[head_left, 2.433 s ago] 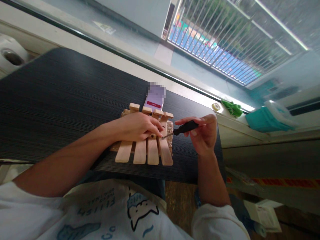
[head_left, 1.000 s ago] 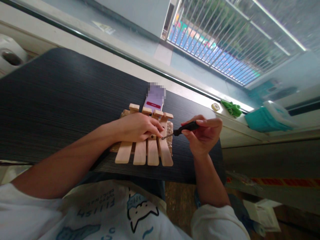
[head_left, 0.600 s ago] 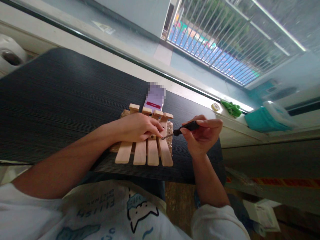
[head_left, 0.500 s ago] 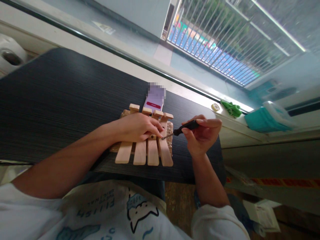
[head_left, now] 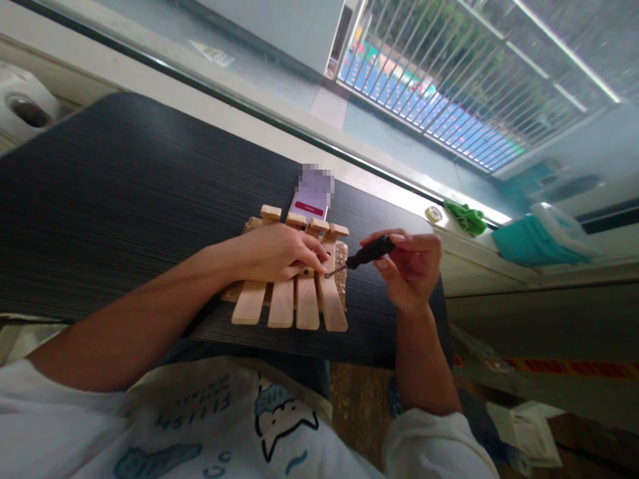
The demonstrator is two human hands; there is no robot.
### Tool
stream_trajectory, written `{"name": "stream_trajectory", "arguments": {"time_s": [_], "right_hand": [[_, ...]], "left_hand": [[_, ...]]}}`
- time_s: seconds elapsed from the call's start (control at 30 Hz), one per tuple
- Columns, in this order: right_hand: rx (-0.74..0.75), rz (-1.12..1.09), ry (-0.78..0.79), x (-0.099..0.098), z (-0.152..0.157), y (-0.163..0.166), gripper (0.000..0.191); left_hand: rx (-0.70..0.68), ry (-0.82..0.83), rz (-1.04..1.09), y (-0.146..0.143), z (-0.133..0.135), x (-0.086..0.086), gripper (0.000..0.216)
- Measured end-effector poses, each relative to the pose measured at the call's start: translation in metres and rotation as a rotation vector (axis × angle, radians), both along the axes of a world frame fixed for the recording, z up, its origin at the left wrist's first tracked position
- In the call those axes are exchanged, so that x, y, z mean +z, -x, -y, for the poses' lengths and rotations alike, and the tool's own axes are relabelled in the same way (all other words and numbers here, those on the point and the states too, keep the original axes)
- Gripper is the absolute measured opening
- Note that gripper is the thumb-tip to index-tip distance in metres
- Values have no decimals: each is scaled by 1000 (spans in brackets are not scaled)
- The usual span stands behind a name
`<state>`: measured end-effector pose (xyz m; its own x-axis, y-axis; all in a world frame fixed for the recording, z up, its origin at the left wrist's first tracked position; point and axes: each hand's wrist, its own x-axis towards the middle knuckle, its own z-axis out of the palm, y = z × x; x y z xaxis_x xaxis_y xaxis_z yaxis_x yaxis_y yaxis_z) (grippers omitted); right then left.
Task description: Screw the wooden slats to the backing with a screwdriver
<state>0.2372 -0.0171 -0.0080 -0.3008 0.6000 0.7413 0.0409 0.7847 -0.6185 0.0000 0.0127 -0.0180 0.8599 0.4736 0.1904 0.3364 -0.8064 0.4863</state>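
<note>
Several pale wooden slats (head_left: pixel 282 307) lie side by side, each with a short raised piece at its far end. My left hand (head_left: pixel 287 253) rests across them, palm down, fingers curled over the wood and gripping it steady. Its fingertips are close to a screw hole on the rightmost slat (head_left: pixel 333 309). A black-handled screwdriver (head_left: pixel 370 251) slants down to the left, its tip at that hole. Whether a screw sits under the tip is too small to tell. My right hand (head_left: pixel 413 269) holds the handle's upper end between thumb and fingers.
Brown wrapped padding (head_left: pixel 341 276) lies beneath the slats on the dark table (head_left: pixel 150 179). Behind them is a phone (head_left: pixel 310 207) with its screen lit. On the sill are a tape roll (head_left: pixel 433 213), a green cloth (head_left: pixel 465 217) and a teal container (head_left: pixel 534 236).
My right thumb and fingers have shifted around the screwdriver handle, while the tip stays at the same spot. My left hand keeps its place on the slats. The view has moved slightly.
</note>
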Motion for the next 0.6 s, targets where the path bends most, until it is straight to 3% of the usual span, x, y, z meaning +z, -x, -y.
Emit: {"name": "stream_trajectory", "arguments": {"time_s": [0.23,0.6], "right_hand": [[-78,51,40,1,3,2,23],[6,70,32,-2,1,-3,35]], "left_hand": [[8,8,2,0,0,2,42],[12,2,-23,-1,0,1,42]]}}
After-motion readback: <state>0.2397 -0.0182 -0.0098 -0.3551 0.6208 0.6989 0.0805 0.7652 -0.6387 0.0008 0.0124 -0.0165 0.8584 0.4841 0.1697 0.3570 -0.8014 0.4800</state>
